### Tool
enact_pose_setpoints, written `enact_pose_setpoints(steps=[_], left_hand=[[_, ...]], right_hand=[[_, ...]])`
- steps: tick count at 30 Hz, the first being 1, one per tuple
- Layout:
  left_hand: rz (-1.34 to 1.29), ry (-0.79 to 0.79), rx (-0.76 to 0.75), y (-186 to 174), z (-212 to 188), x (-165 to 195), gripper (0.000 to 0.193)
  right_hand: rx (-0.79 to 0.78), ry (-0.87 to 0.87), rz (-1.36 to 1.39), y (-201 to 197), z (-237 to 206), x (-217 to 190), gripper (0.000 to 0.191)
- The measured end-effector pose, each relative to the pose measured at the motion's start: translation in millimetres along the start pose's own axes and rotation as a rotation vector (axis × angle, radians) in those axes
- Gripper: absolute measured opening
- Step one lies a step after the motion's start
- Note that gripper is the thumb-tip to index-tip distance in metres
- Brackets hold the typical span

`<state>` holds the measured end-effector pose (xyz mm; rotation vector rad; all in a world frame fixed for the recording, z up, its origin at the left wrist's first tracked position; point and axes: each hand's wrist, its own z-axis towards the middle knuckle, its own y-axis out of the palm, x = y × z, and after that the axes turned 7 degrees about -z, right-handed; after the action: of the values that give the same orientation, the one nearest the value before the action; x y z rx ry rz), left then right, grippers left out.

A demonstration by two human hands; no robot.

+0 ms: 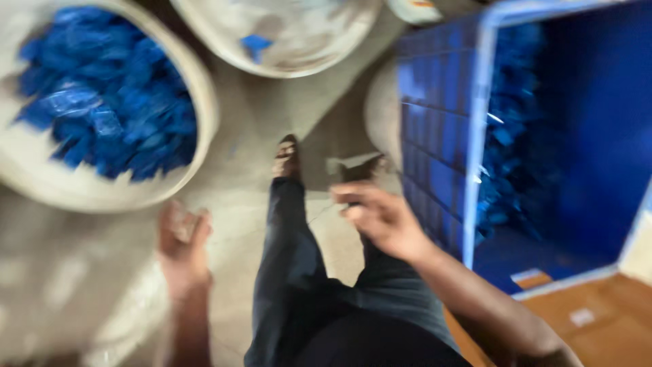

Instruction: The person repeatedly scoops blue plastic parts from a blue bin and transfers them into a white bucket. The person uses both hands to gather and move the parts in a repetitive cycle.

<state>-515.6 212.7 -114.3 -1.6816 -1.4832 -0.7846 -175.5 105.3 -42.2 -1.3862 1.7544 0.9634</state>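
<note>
Beside the right hand (380, 219) stands the blue crate (441, 136), holding blue pieces (516, 149) that we judge light, stiff and slick; the crate itself is best taken by its rim. The right hand hovers near that wall, fingers loosely curled on nothing. The left hand (182, 246) hangs open and empty, below a tub (197, 95) heaped with more blue pieces. A second tub (285, 41) lies beyond, nearly bare. Through the blur, we take both feet to be sandalled.
</note>
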Motion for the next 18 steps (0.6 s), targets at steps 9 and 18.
enact_pose_setpoints(steps=[9,18], left_hand=[[0.204,-0.071,-0.905,254,-103,24,0.047],[0.095,0.036,-1.018,452,-105,51,0.049]], right_hand=[[1.166,0.389,0.292,-239,-173,125,0.049],[1.191,0.694,0.185,-222,-195,242,0.059]])
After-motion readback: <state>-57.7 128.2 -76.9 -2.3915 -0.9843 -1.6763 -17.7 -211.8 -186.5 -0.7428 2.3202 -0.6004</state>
